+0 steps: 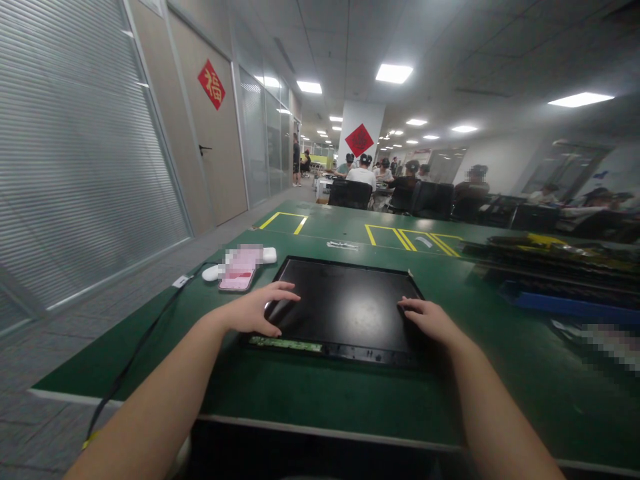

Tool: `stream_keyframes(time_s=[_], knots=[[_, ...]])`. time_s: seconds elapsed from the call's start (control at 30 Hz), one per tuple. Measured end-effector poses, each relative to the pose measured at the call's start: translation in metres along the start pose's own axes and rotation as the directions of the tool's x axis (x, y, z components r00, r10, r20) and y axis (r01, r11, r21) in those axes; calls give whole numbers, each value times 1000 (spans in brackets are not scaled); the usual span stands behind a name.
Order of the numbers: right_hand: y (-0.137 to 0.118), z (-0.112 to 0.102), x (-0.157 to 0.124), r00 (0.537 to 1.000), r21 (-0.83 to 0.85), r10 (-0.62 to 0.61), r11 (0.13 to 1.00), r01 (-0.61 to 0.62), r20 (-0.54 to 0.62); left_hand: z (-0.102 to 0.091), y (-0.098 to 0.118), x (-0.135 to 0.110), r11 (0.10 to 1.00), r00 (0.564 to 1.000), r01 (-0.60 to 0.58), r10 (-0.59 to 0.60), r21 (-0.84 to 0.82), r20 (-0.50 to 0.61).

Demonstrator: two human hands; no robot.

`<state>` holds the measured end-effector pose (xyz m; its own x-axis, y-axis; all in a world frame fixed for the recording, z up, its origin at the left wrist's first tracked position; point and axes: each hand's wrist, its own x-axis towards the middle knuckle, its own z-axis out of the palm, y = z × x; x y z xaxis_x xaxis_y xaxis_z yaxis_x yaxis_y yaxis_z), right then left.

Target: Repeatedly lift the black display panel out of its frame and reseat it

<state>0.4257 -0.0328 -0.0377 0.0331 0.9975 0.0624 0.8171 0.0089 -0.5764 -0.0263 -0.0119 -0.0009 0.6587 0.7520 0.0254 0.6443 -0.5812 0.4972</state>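
Observation:
A black flat display panel (345, 303) lies face up on the green table in front of me. Along its near edge runs a dark strip, with a green circuit board (287, 344) showing at the left part. My left hand (263, 308) rests at the panel's left edge, thumb and fingers spread apart over the border. At the right edge is my right hand (427, 319), its fingers stretched over the screen's side and its thumb hidden. Neither hand is wrapped around anything.
Left of the panel, a pink phone (237, 283) lies by white objects, with a black cable (145, 347) running off the table (320, 393). Stacked dark panels (565, 267) and a blue bar (565, 305) are at the right. Yellow tape (393, 237) marks the far side. People sit beyond.

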Motion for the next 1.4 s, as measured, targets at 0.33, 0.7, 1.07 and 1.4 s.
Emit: stream_keyframes(time_s=[0.33,0.7,1.07,1.4], knots=[[-1,0,-1,1000,-7,2,1000,-2,-5,-1,4,-2,1000,1000,7,-6,9,-3],[7,-22,1,892,-1,285,952,-305,-350,2,-8,4,993,992,104,-100,49,-75],[26,-15,7,931,-148,313,928,-342,-189,12,-34,19,947,938,263,-205,185,-280],[32,-11,8,936,-138,310,933,-333,-166,13,-31,22,934,935,279,-212,223,-283]])
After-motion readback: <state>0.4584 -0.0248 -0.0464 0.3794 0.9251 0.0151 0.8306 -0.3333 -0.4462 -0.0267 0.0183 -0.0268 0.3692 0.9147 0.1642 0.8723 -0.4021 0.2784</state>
